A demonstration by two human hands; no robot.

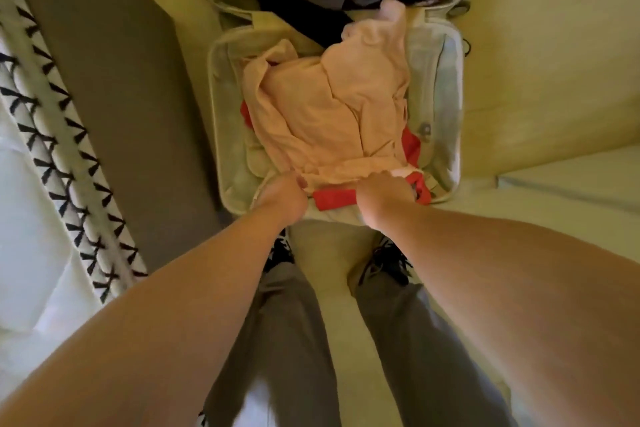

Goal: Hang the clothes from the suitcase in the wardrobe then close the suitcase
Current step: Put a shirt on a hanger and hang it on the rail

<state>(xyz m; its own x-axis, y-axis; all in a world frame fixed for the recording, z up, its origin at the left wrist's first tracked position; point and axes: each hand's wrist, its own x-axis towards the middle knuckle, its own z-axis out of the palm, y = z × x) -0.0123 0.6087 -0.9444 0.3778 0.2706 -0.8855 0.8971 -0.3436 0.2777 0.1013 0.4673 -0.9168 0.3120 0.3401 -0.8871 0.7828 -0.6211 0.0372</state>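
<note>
1. While the suitcase (446, 87) lies open on the floor, the left hand (282, 196) and right hand (382, 198) each close their grip on the near hem of the peach garment (322, 114).
2. Between both grips shows a red garment (334, 199).

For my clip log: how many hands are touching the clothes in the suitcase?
2. The left hand and the right hand both grip the near edge of the peach garment in the suitcase.
</note>
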